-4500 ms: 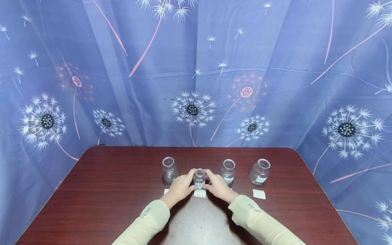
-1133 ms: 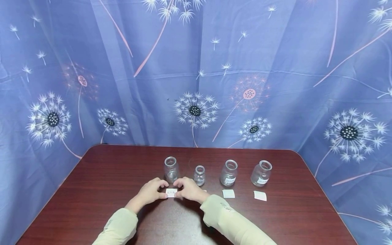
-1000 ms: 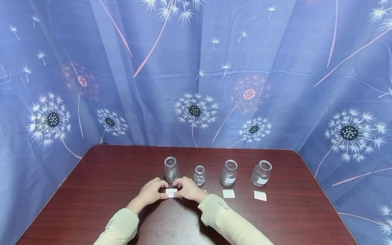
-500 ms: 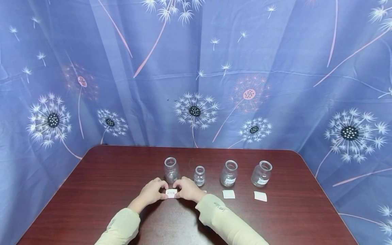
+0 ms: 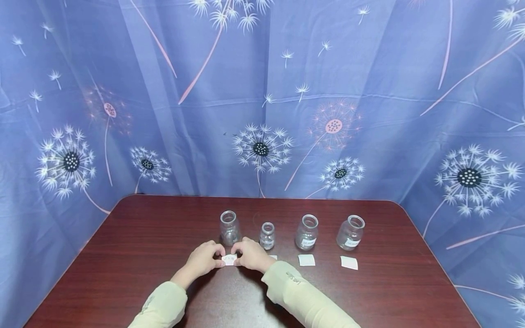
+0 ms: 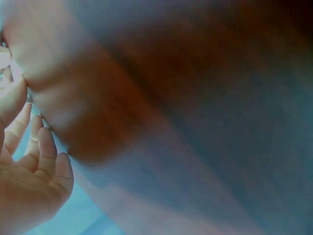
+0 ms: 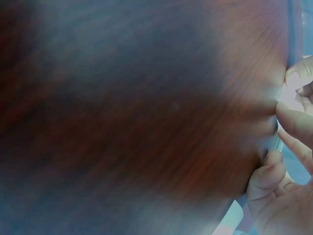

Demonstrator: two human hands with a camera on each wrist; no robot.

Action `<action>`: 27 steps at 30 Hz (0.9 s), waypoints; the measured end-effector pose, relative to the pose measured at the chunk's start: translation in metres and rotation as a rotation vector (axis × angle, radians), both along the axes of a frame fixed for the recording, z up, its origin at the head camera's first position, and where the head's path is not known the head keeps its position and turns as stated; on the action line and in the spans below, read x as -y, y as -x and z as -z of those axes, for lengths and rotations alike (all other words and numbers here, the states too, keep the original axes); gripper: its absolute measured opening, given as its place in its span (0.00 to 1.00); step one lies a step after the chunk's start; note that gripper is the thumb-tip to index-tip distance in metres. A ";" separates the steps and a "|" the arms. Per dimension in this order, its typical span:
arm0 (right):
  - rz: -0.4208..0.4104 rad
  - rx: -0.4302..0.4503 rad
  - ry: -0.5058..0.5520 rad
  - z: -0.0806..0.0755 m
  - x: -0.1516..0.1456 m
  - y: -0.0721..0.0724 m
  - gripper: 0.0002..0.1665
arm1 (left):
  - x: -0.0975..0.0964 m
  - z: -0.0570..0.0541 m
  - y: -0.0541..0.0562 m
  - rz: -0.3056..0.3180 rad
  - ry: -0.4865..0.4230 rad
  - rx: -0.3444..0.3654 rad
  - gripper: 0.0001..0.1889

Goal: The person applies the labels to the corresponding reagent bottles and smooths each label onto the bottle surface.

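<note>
A small white label (image 5: 229,259) with handwriting lies in front of the leftmost clear glass jar (image 5: 229,228). My left hand (image 5: 200,260) pinches its left side, thumb toward me and forefinger curled on the far side. From the right, my right hand (image 5: 252,254) pinches the opposite side in the same way. Between the two hands the label's far edge bows upward. In the right wrist view the label (image 7: 291,98) shows as a bright patch between both thumbs. My right hand is close to a smaller glass bottle (image 5: 267,237) and partly covers another white label (image 5: 273,257).
Two more glass jars with white labels on them, a middle one (image 5: 306,233) and a right one (image 5: 350,233), stand in the same row. Before each lies a loose white label, one (image 5: 306,260) and another (image 5: 349,263). A blue curtain (image 5: 262,91) hangs behind the dark red table (image 5: 135,246).
Both hands have left the small bottle, which stands in its place, and moved left to the label before the leftmost jar. In the last half second that label has bowed upward.
</note>
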State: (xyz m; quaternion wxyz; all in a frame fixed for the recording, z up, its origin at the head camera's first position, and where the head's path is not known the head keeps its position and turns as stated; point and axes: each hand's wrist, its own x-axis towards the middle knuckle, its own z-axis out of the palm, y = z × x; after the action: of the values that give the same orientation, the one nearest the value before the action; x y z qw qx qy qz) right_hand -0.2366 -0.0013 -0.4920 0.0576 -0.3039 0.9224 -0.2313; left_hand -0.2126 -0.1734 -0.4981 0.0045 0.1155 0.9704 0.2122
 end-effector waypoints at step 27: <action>0.069 -0.037 0.005 0.001 0.001 -0.008 0.13 | -0.008 0.001 -0.009 -0.013 0.010 -0.108 0.10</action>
State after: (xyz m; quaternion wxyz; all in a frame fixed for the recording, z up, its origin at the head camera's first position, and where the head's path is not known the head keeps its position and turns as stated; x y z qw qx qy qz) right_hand -0.2290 -0.0026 -0.4934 0.0316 -0.2763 0.9326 -0.2299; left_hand -0.2041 -0.1658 -0.4987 -0.0488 0.1205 0.9710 0.2006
